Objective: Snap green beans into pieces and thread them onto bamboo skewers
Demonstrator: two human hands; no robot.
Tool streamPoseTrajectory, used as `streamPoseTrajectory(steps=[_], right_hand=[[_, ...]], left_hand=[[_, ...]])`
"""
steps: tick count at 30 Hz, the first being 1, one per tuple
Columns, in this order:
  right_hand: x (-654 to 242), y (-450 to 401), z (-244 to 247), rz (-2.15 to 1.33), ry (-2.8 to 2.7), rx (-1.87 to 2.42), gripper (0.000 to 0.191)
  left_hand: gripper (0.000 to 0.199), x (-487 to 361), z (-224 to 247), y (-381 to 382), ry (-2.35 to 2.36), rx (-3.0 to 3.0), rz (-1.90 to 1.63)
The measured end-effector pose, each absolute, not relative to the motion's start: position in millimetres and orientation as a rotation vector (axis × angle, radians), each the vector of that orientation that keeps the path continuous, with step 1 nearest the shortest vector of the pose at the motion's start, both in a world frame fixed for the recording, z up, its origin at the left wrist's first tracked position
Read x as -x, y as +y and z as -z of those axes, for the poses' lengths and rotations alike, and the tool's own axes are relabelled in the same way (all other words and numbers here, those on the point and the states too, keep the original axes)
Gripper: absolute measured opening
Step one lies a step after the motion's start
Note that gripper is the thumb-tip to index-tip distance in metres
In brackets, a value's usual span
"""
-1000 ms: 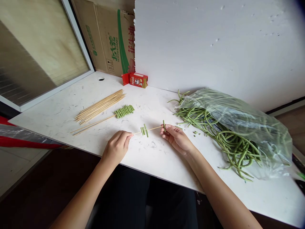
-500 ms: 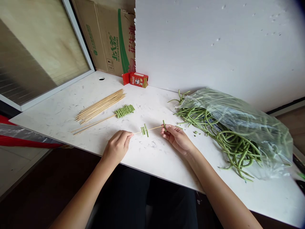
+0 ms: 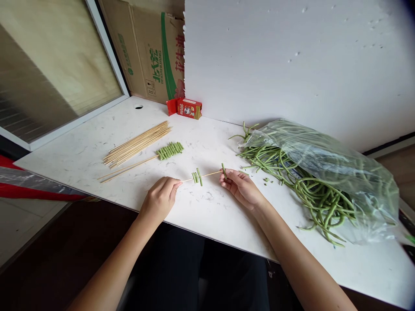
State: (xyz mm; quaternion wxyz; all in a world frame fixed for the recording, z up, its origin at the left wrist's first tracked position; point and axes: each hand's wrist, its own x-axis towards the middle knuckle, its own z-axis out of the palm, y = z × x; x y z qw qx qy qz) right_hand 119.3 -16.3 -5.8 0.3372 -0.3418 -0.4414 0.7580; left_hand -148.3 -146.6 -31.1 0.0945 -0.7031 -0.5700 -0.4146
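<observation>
1. The left hand (image 3: pixel 158 201) still pinched the skewer (image 3: pixel 211 174) above the table (image 3: pixel 201 216), near its front edge.
2. The right hand (image 3: pixel 242 189) kept gripping 1 bean piece (image 3: pixel 223 171) at the skewer's tip.

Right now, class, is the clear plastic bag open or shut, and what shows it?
Open: long green beans spill from the plastic bag onto the white tabletop.

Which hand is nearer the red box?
Left or right is too close to call. The left hand is nearer the viewer and slightly left of the red box; the right hand is nearer the viewer and right of it.
</observation>
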Motion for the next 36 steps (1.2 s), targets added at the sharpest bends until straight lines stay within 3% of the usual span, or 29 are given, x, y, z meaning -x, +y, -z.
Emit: streamPoseTrajectory(steps=[36], right_hand=[[-112.2, -22.0, 3.7, -1.891, -1.179, 0.958, 0.032]], left_hand=[[0.014, 148.7, 31.5, -146.8, -1.665, 2.107, 1.226]])
